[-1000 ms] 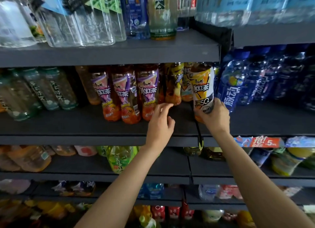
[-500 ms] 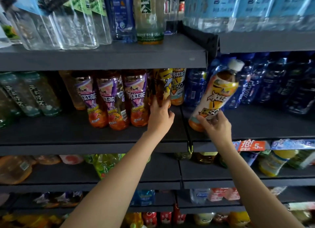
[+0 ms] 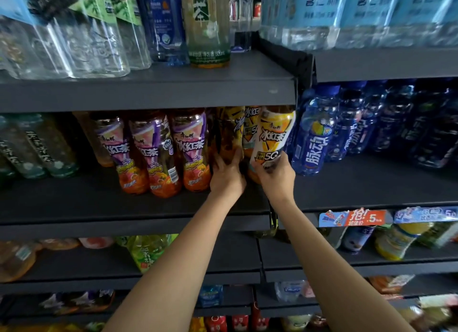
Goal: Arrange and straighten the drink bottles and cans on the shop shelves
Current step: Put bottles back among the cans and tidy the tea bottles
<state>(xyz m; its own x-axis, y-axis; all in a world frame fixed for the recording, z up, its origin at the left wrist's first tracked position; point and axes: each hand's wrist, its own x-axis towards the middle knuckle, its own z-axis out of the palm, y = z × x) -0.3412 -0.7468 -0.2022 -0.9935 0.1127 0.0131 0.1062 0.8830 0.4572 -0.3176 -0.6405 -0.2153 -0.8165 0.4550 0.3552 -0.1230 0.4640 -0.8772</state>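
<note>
**On the dark shop shelving: iced-tea row, both hands at work**

On the middle shelf (image 3: pixel 148 205), left bay, the caps and necks of all bottles are hidden behind the shelf above (image 3: pixel 148 93). The top-shelf water bottles (image 3: pixel 81 36) and the blue-wrapped water packs (image 3: pixel 359 14) are cut off by the upper edge. Lower shelves are blurred; their stock is hard to make out.

Contents, middle shelf: three purple-label iced tea bottles (image 3: pixel 161 153) of amber drink, upright in a row; behind the hands, further yellow-label bottles (image 3: pixel 250 130), partly hidden; in the right bay, blue sports-drink bottles (image 3: pixel 314 135), the rear ones lost in shadow.

Yellow-label iced tea bottle (image 3: pixel 271 140): white and yellow wrap, amber drink, leaning slightly, at the right end of the tea row, base hidden by the hand.

Right hand (image 3: pixel 275 175): fingers wrapped round that bottle's lower part.

Left hand (image 3: pixel 226 173): fingers curled round a dark-looking yellow-label bottle (image 3: pixel 230 138) just beside it.

Price strip (image 3: pixel 366 217): orange and blue, on the right bay's shelf edge.
</note>
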